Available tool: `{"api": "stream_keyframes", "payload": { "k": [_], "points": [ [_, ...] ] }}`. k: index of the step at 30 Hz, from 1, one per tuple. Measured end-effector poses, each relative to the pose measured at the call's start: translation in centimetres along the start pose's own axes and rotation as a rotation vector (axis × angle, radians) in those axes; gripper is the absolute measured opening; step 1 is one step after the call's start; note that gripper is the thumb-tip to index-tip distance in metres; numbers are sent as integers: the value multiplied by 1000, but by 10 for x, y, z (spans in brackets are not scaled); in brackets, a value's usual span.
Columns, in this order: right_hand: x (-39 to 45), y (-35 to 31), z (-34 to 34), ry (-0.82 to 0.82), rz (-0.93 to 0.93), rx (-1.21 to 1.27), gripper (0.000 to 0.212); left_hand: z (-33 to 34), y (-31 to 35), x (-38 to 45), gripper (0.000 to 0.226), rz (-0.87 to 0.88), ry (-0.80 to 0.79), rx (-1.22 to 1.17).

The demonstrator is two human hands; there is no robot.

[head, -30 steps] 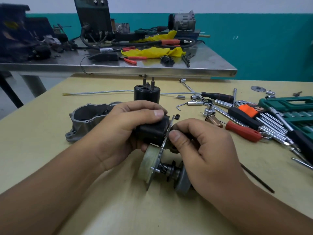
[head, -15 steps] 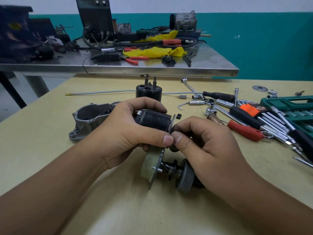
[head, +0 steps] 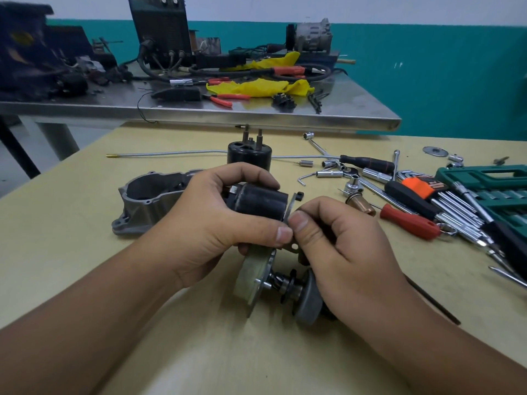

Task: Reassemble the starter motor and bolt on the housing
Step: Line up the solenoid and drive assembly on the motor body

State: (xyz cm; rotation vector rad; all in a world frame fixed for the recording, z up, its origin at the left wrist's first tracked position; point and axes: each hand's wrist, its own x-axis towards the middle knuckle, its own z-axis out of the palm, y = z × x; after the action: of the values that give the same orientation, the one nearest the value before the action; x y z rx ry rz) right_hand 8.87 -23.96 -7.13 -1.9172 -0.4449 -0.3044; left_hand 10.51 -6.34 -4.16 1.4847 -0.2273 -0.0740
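Your two hands hold the starter motor [head: 261, 202] above the surface [head: 199, 352], just right of the grey housing [head: 148, 202].

Its long axis runs left to right — your left hand [head: 211, 223] grips the black body, your right hand [head: 342, 246] pinches the plate edge [head: 292, 208]; what your right fingers hold is hidden.

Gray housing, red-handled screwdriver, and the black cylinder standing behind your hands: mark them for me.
Gray housing [head: 142, 201], head view, on its front outer wall.
Red-handled screwdriver [head: 407, 220], head view, middle of the red handle.
Black cylinder [head: 249, 155], head view, on its side wall.
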Motion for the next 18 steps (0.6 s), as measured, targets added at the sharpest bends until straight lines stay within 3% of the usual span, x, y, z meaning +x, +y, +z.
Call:
{"api": "stream_keyframes", "payload": {
  "k": [9,13,18],
  "points": [
    [1,2,-6,-15,-31,-4,11,1,-2,1,59,-7,69,-11],
    [0,2,-5,49,-70,7,14,5,0,-1,59,26,81,-6],
    [4,3,-9,71,-162,-70,3,6,-2,-2,59,45,103,12]
  ]
}}
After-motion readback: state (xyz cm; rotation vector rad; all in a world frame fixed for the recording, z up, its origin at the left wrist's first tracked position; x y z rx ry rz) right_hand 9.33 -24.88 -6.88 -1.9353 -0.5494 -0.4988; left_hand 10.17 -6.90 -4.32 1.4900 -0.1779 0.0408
